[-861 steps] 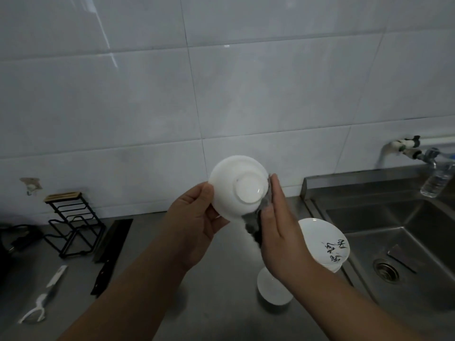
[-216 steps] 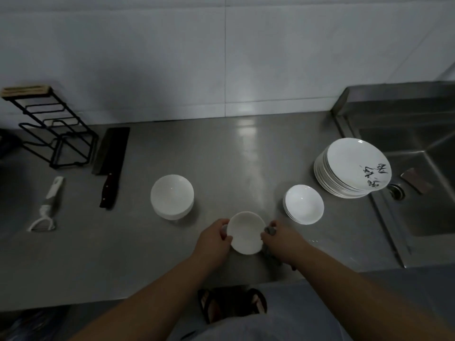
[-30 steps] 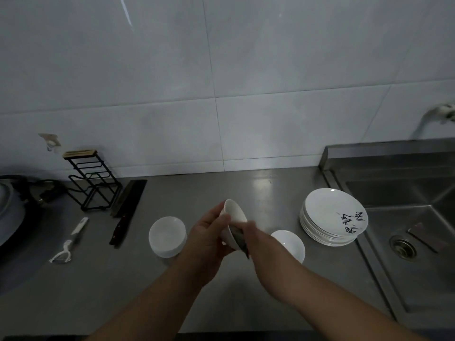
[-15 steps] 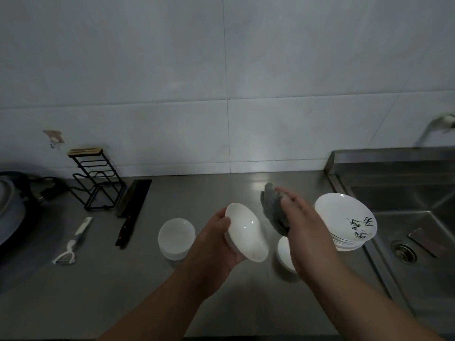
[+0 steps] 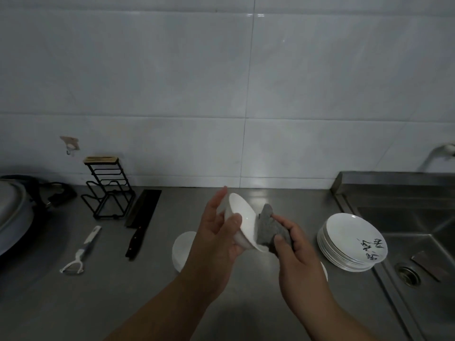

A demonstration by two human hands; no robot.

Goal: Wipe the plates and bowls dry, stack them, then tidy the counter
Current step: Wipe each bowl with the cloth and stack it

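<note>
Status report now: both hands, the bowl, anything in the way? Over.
Left hand holds white bowl, tilted on edge. Right hand grips grey cloth against its rim. Nothing in the way; bowl stack on counter below.

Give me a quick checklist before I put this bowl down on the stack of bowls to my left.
1. Grip: the left hand holds the bowl, thumb at the rim, fingers behind. Ok.
2. Cloth: the right hand grips the grey cloth against the bowl's open side. Ok.
3. Bowl dry all over: cannot tell.
4. Bowl stack: stands on the counter, partly hidden by the left hand; the part that shows is bare. Ok.
5. Knife: lies apart from the stack, further left. Ok.
</note>
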